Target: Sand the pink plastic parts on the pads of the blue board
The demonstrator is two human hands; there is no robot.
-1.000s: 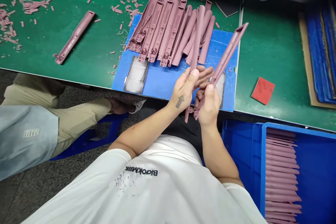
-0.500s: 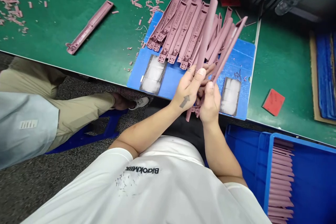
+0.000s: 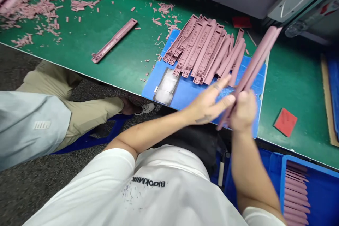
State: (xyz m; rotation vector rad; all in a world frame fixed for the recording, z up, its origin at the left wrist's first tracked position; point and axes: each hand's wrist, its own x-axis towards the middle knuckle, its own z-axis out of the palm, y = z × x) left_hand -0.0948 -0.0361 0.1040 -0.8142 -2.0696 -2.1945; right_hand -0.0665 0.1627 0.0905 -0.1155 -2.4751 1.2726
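Observation:
My right hand, blurred by motion, is closed around long pink plastic strips. They tilt up to the right over the right part of the blue board; at least two lie side by side. Beside them my left hand has its fingers stretched and apart; its thumb tip is at the strips' lower part, and I cannot tell whether it touches. Just beyond my left hand, a pile of similar pink strips lies on the blue board, some with the ribbed inner side up.
One pink strip lies apart on the green table, among pink scraps. A red square lies at right. Below it stands a blue bin with stacked strips. A seated person is at left.
My right hand has moved right with the pink strips, away from the pile. My left hand has let go of them and its fingers have spread. The camera view has shifted.

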